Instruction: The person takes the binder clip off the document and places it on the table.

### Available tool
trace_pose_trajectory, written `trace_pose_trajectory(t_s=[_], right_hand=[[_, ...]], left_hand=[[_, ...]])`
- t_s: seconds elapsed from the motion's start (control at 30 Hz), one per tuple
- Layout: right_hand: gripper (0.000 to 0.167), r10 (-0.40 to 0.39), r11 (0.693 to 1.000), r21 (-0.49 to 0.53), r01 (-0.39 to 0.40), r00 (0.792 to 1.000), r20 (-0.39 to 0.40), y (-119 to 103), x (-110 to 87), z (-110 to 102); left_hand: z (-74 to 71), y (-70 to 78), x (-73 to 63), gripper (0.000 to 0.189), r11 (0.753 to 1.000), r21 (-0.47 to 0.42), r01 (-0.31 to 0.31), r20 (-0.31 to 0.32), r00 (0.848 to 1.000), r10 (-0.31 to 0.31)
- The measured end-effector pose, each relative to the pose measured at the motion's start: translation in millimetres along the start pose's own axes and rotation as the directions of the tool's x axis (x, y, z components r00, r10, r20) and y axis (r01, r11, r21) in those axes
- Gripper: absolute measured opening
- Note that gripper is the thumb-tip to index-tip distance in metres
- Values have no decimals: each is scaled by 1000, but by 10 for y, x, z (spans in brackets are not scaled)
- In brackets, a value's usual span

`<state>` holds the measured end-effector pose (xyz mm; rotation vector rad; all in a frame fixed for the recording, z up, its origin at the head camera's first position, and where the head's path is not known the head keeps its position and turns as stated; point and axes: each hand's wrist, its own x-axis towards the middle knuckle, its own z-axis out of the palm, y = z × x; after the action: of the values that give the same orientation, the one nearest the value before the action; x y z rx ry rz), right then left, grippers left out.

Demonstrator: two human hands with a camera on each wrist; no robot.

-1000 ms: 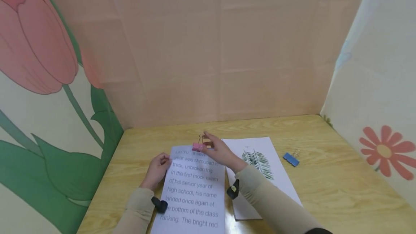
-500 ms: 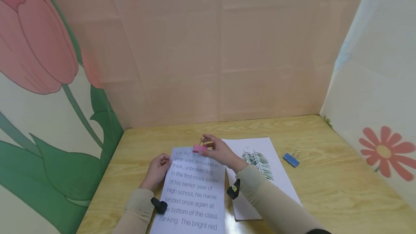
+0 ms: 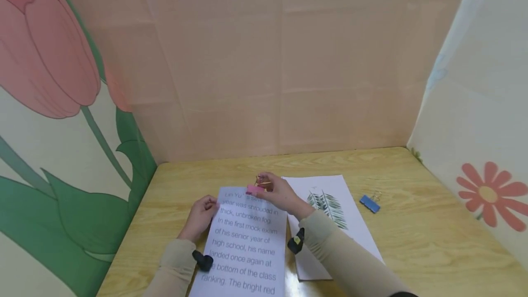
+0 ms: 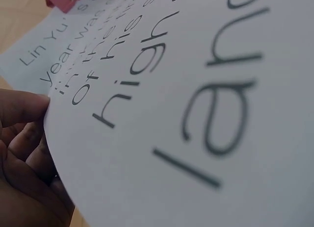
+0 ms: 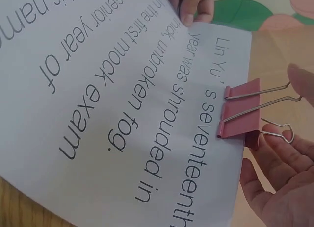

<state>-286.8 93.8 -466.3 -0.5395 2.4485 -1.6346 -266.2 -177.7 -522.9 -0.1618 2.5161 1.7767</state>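
A printed sheet of paper (image 3: 245,242) lies in front of me, curving up in both wrist views. A pink binder clip (image 5: 240,112) sits over its top edge. Its wire handles stick out past the edge, spread apart. With curled fingers, my right hand (image 3: 280,194) holds the clip by these handles; in the right wrist view one fingertip (image 5: 299,80) touches a handle end, while other fingers are by the opposite handle. My left hand (image 3: 200,218) pinches the sheet's left edge, thumb (image 4: 24,107) on top and fingers bent underneath.
Under my right forearm lies a white booklet (image 3: 359,237) with a green leaf picture. A blue binder clip (image 3: 369,203) rests farther right on the wooden table (image 3: 433,242). A pink backdrop (image 3: 280,81) and flower-patterned side panels stand around the table.
My right hand has dropped slightly, and the pink clip has shifted a little right and down. Its handles, upright before, now lean to the right. My left hand stays at the sheet's edge.
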Motion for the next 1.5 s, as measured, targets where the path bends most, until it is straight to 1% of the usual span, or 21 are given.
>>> trace_pose_trajectory(t_s=[0.13,0.27,0.43,0.5,0.6,0.73,0.87,1.0,1.17,1.23,1.3,1.4,1.5], right_hand=[[59,-2,1000,-7,2,1000,-18,16,0,13],[58,-11,1000,-19,10,999,-35,22,0,22],[58,-20,999,-31,18,997,-73,10,-5,32],[56,-30,999,-29,28,995,-98,16,-2,41],[47,-48,999,-31,44,988,-145,31,6,56],[39,-36,999,-22,32,975,-218,43,14,70],[39,-27,1000,4,29,959,-281,48,32,63],[42,-13,999,46,29,948,-317,66,53,34],[53,56,989,150,-1,929,-366,127,60,-28],[57,67,985,171,0,921,-384,144,54,-60],[57,66,982,188,10,918,-392,158,42,-92],[57,65,978,209,21,916,-395,197,21,-137],[58,87,975,221,3,915,-395,241,-8,-177]], left_hand=[[7,4,-14,11,1000,6,11,4,1000,-11],[8,6,-28,12,1000,7,7,12,1000,-7],[10,3,-23,12,1000,-2,12,11,1000,-12],[12,1,-19,12,1000,-3,13,8,1000,-13],[16,6,-19,11,1000,-7,20,7,1000,-20],[17,10,-20,10,999,-7,34,11,999,-34],[23,11,-17,10,999,-10,37,7,999,-37],[31,14,-9,11,999,-10,37,-1,999,-37],[33,17,-17,11,999,-11,43,-4,999,-43],[29,20,-21,10,999,-18,43,-7,999,-43],[21,14,-17,10,999,-20,32,-15,999,-32],[6,15,-6,9,999,-26,32,-35,999,-33],[-9,12,6,9,999,-22,35,-56,998,-36]])
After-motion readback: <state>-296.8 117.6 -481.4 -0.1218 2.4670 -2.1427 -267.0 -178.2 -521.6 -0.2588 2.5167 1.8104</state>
